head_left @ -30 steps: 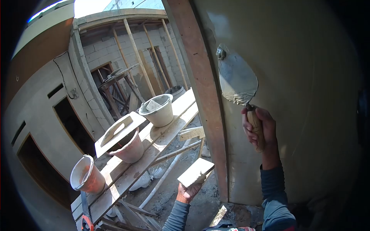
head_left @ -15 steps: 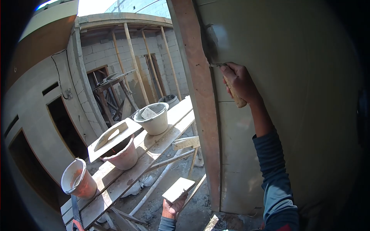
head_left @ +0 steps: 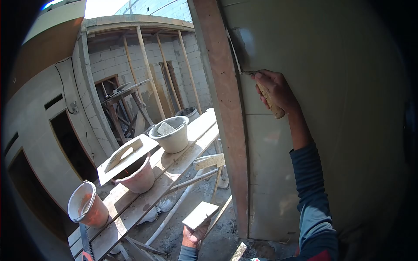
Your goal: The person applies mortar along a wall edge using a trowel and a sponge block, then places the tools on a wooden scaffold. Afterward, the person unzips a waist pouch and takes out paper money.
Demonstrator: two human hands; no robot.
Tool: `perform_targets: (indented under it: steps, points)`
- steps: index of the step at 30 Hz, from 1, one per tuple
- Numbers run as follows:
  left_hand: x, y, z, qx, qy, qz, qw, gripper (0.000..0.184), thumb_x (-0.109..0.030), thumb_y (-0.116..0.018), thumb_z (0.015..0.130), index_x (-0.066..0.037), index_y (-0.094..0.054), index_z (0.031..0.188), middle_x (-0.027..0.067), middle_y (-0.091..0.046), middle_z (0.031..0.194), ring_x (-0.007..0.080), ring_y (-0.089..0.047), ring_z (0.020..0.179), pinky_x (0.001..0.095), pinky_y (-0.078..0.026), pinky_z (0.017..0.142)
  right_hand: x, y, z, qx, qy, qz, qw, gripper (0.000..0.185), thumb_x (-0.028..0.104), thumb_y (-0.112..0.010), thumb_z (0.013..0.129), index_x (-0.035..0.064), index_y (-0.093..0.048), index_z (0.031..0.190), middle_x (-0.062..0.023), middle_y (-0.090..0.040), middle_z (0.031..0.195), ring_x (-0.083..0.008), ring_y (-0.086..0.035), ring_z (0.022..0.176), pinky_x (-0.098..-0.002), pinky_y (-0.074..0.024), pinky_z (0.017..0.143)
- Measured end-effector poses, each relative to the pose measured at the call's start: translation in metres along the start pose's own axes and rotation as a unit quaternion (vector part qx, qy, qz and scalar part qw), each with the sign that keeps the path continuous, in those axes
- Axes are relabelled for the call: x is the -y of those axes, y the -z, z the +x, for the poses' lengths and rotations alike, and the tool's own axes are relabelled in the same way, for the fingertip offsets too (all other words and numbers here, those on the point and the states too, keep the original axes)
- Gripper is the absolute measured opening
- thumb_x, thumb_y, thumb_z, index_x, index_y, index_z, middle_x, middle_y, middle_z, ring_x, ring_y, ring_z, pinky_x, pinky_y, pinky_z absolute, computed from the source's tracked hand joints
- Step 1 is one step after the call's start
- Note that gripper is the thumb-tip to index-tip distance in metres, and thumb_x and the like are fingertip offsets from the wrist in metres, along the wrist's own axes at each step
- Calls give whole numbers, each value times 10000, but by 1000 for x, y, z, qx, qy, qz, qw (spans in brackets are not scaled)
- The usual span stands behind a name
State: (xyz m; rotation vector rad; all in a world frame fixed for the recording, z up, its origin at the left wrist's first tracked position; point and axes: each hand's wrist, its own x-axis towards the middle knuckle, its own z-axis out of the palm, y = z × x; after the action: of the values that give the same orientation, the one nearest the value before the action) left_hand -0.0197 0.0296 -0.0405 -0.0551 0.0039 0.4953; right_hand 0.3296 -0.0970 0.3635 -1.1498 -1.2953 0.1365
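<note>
My right hand (head_left: 275,90) is closed round the wooden handle of a trowel (head_left: 272,103). The trowel's blade shows edge-on, a thin light strip at the seam between the reddish wooden post (head_left: 222,87) and the smooth grey wall (head_left: 300,56). A darker patch lies on the wall just right of the blade. Low in the view, my left hand (head_left: 193,235) holds a pale rectangular block (head_left: 201,215) from beneath, its flat face up.
Left of the post, a plank scaffold (head_left: 150,191) bears a grey bucket (head_left: 174,138), a reddish bucket (head_left: 140,178) with a float (head_left: 126,157) on top, another bucket (head_left: 93,211) and a saw (head_left: 86,243). Wooden poles and rubble lie below.
The trowel has gone from facing me on the wall to edge-on at the post's seam, my right hand rising and moving left. My left hand with the block appears lower and further left.
</note>
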Motion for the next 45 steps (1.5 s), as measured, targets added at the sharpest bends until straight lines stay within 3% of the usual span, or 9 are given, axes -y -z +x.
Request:
perform_targets:
  steps: [5, 7, 13, 30, 33, 35, 39, 41, 45]
  points:
    - [-3, -5, -7, 23, 19, -26, 999, 449, -202, -506, 936, 126, -446, 1238, 274, -506, 1030, 223, -550, 742, 258, -514, 570, -7, 6, -12, 6, 27, 64, 998, 420, 385, -497, 953, -11, -573, 1069, -23, -505, 693, -68, -479, 486, -236, -423, 397]
    - [-1, -9, -11, -39, -70, 36, 996, 450, -205, -504, 934, 120, -450, 1241, 265, -508, 1030, 212, -535, 743, 247, -490, 568, -8, 3, -9, -42, 6, 21, 999, 365, 372, -504, 947, 21, -586, 1006, -30, -512, 684, -84, -492, 490, -254, -418, 391]
    - [-8, -2, -17, -43, -90, 62, 993, 436, -179, -522, 922, 112, -456, 1240, 249, -510, 1020, 207, -523, 740, 246, -484, 569, -17, -17, -15, -17, 13, 16, 1000, 324, 347, -528, 939, 29, -584, 965, -30, -509, 674, -87, -494, 485, -255, -409, 387]
    - [6, -29, -37, 28, -73, 52, 996, 449, -169, -497, 934, 119, -430, 1273, 303, -497, 1062, 219, -555, 739, 257, -508, 571, 0, -6, -22, -37, 28, 58, 997, 324, 318, -508, 949, 13, -563, 855, -36, -511, 666, -92, -504, 479, -271, -425, 387]
    - [-2, -18, -36, 22, -68, 36, 997, 460, -164, -500, 932, 126, -417, 1280, 313, -495, 1064, 225, -560, 741, 249, -515, 578, 16, 0, 9, -63, 46, -17, 997, 313, 310, -507, 945, 7, -585, 937, -42, -513, 674, -100, -502, 482, -277, -426, 386]
    - [-7, -10, -33, 113, 43, 0, 993, 477, -249, -556, 920, 69, -478, 1267, 248, -557, 1132, 305, -551, 954, 326, -501, 789, 19, -3, 22, -47, 42, -41, 997, 313, 310, -503, 945, 9, -583, 921, -44, -514, 674, -105, -503, 485, -280, -426, 388]
    - [1, -7, -37, 96, -5, 49, 994, 491, -252, -556, 921, 82, -467, 1270, 260, -555, 1138, 322, -554, 1001, 324, -504, 800, 19, -4, 15, -2, 25, 30, 999, 322, 326, -493, 950, 18, -588, 944, -33, -507, 675, -97, -487, 481, -268, -411, 385]
    - [16, -25, -40, 1, -79, 38, 996, 428, -157, -507, 929, 135, -446, 1236, 270, -510, 1008, 204, -539, 734, 238, -482, 549, 24, 2, 14, -17, 38, 39, 998, 322, 325, -494, 950, 17, -586, 931, -35, -507, 675, -99, -490, 482, -269, -413, 386]
    - [12, -23, -37, 5, -58, 31, 998, 396, -145, -512, 929, 128, -464, 1213, 246, -514, 978, 207, -540, 706, 230, -483, 547, 33, 1, 40, -58, 67, -61, 994, 336, 327, -496, 951, 5, -589, 968, -38, -507, 675, -100, -500, 485, -274, -418, 385]
